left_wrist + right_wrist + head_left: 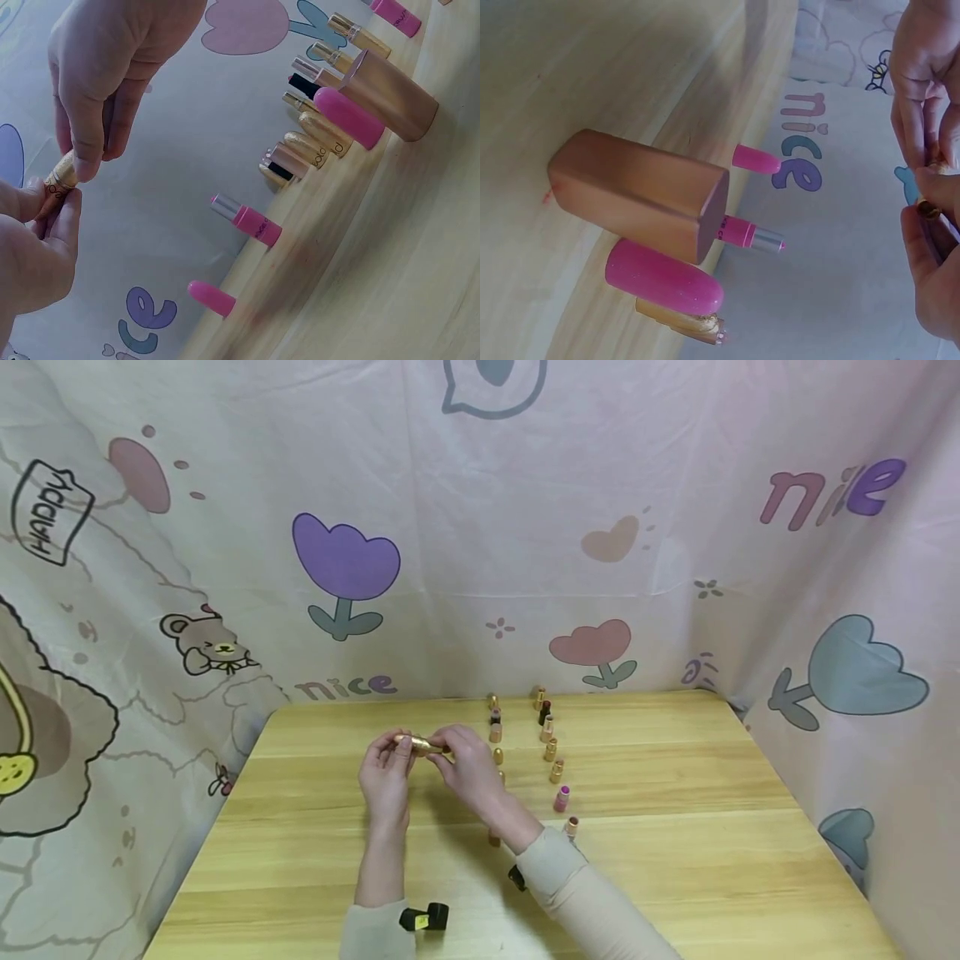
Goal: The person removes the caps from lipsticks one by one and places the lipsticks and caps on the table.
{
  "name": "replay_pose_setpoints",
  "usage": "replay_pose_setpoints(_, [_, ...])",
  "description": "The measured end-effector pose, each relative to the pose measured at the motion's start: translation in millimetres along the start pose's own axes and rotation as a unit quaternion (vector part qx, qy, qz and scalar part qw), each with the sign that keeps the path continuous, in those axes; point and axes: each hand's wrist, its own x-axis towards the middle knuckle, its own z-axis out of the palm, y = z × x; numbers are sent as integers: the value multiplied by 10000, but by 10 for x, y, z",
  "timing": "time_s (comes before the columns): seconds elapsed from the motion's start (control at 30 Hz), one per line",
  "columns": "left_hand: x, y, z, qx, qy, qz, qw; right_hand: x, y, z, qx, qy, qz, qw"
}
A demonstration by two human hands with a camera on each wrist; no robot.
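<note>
A gold lipstick (422, 744) is held between both hands above the wooden table. My left hand (387, 779) pinches its left end with thumb and fingers, while my right hand (471, 770) grips the right end. In the left wrist view, dark lettering shows on the gold lipstick (60, 181), partly covered by fingertips. The right wrist view shows a round, dark-centred gold end (928, 208) at the right fingers. Right of the hands, a row of caps, including a gold cap (498, 757), stands on the table, partly hidden by the right arm.
Farther right runs a row of uncapped lipsticks, among them a pink lipstick (562, 798) and a gold lipstick (557, 771). A large rose-gold cap (637, 195) and a pink cap (664, 277) stand near the right wrist. A printed cloth (465, 527) hangs behind the table (300, 827).
</note>
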Motion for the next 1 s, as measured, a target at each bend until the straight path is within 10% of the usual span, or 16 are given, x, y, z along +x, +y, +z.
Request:
replay_pose_setpoints(0.37, [77, 142, -242, -123, 716, 287, 9969, -64, 38, -45, 221, 59, 255, 9994])
replay_pose_setpoints(0.7, [136, 50, -259, 860, 283, 943, 9914, -16, 110, -61, 1200, 303, 665, 9901])
replay_pose_setpoints(1.0, [226, -37, -315, 2342, -512, 1277, 9624, -33, 172, -12, 2094, -202, 2203, 9525])
